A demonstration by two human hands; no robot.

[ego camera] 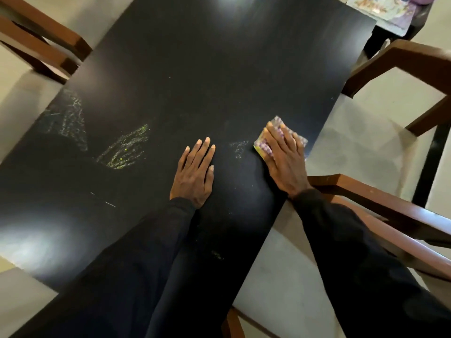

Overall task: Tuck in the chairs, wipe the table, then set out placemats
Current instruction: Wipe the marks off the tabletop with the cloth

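Black sleeves (pixel 146 264), right hand (pixel 283 159) flat on cloth (pixel 278 122)

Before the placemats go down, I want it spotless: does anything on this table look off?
Yes. The glossy black table top carries chalky scribbles: a yellow-green patch left of the left hand, a whitish patch farther left, and specks beside the checked cloth under the right hand.

Count: table (pixel 195 57) ×1; left hand (pixel 192 172) ×1; right hand (pixel 285 162) ×1; cloth (pixel 280 124) ×1; wooden chairs (pixel 44 32) (pixel 402 62) (pixel 380 206) ×3.
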